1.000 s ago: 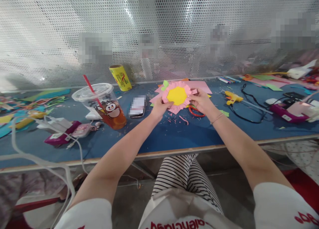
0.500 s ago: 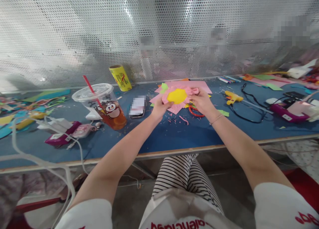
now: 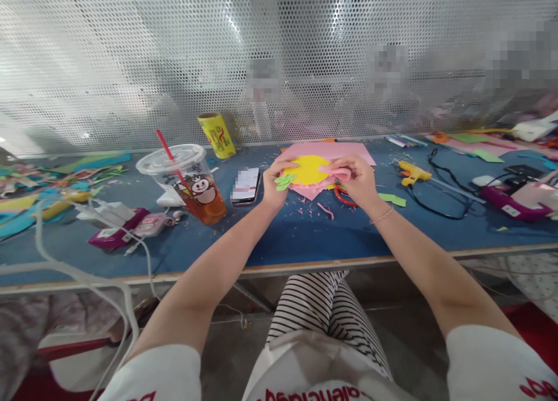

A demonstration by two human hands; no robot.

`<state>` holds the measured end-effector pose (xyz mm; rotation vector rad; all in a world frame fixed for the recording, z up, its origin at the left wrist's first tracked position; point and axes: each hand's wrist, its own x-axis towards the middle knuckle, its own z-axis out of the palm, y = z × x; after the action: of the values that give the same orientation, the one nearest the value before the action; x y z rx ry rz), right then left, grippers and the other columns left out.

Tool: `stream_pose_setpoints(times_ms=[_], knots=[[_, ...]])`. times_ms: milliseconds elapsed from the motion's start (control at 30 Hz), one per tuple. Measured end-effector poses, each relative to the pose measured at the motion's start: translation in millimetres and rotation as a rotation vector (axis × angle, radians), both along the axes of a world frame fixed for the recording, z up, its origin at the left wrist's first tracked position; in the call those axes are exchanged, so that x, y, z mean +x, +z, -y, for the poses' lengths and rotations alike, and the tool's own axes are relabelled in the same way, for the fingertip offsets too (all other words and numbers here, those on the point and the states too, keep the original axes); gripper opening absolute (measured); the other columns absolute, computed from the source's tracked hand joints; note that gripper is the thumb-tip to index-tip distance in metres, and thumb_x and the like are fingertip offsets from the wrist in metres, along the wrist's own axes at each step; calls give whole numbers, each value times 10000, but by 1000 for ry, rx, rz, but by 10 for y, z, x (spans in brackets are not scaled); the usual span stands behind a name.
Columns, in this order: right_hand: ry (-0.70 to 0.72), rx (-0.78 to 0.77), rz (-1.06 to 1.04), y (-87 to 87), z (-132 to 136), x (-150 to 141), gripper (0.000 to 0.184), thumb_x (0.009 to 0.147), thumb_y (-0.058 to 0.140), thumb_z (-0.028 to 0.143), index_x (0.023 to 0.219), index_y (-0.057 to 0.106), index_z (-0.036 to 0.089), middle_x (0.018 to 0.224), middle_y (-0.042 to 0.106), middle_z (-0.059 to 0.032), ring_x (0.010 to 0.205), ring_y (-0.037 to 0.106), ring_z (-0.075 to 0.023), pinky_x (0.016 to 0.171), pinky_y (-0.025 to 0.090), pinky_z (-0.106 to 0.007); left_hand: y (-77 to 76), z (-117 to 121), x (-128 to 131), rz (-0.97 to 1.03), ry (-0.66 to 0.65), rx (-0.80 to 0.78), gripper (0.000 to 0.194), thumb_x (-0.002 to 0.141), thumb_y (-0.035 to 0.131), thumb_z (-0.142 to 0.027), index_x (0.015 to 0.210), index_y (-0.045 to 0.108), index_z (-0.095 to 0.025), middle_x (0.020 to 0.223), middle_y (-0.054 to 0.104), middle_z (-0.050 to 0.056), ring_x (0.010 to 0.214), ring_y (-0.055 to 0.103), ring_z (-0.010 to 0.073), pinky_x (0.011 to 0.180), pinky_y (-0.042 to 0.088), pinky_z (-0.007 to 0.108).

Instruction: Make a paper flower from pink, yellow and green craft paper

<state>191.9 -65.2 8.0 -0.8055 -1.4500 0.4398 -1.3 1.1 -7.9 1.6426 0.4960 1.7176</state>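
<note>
A drink cup (image 3: 196, 186) and a phone (image 3: 246, 185) are set on the desk (image 3: 314, 235). By the left hand (image 3: 274, 186), the yellow disc (image 3: 307, 169) is pinched at its left edge, beside a green leaf-like piece (image 3: 285, 182). The disc is held above the desk, its near edge already lined with pink ruffles (image 3: 310, 189). A looped pink strip (image 3: 342, 173), seemingly not yet fastened flat, is pinched by the right hand (image 3: 360, 179). Farther right, a glue gun (image 3: 414, 173) is left untouched.
</note>
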Motion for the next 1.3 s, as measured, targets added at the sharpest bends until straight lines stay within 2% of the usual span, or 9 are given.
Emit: stream_pose_setpoints(times_ms=[167, 300, 500, 600, 800, 933, 1100, 1300], knots=[[-28, 112, 187, -3, -6, 32, 282, 683, 638, 150, 935, 618, 275, 1013, 651, -9, 1027, 584, -195, 975, 415, -416, -31, -17, -9, -29, -42, -34, 232, 603, 728, -418, 744, 714, -235, 1038, 657, 57, 991, 599, 221, 884, 438, 374], [-29, 138, 283, 8, 0, 74, 280, 682, 661, 193, 948, 617, 268, 998, 656, -24, 1044, 577, -209, 972, 413, -426, -31, -2, -9, -77, -114, -80, 252, 586, 736, -435, 733, 716, -232, 1039, 662, 67, 1005, 595, 224, 898, 431, 378], [43, 27, 227, 23, 55, 54, 286, 670, 705, 251, 935, 601, 279, 910, 672, -20, 1008, 604, -222, 953, 430, -443, -25, 8, 15, -105, -183, -99, 227, 583, 740, -418, 712, 723, -232, 994, 674, 67, 974, 604, 209, 903, 429, 363], [35, 4, 201, 38, 74, 40, 254, 662, 711, 248, 896, 616, 278, 897, 671, -19, 1017, 601, -227, 963, 424, -449, -28, 10, 25, -107, -196, -120, 240, 577, 746, -420, 714, 726, -223, 981, 674, 72, 959, 607, 204, 904, 428, 358], [-46, 65, 270, 46, 51, 41, 96, 695, 679, 245, 774, 646, 287, 885, 667, -16, 990, 593, -221, 964, 423, -457, -19, 25, 30, -118, -188, -139, 279, 529, 776, -435, 700, 725, -221, 973, 675, 71, 950, 607, 206, 891, 433, 358], [-70, 147, 277, 42, 35, 39, 126, 691, 685, 247, 804, 648, 289, 931, 663, -19, 1001, 584, -223, 952, 429, -457, -27, 7, 19, -105, -189, -121, 244, 549, 772, -405, 713, 724, -232, 972, 678, 62, 946, 610, 207, 886, 435, 365], [-62, 118, 326, 64, 55, 31, 18, 734, 642, 267, 739, 646, 284, 816, 662, -20, 961, 592, -221, 927, 442, -448, -29, -7, 9, -131, -161, -145, 247, 540, 773, -401, 706, 721, -226, 989, 676, 69, 969, 605, 216, 889, 432, 363], [-100, 128, 275, 33, 40, 34, 169, 705, 664, 251, 867, 632, 289, 946, 654, -25, 994, 581, -227, 942, 430, -458, -41, -15, 17, -108, -176, -155, 247, 531, 776, -388, 702, 721, -218, 979, 675, 70, 958, 607, 214, 881, 435, 356]])
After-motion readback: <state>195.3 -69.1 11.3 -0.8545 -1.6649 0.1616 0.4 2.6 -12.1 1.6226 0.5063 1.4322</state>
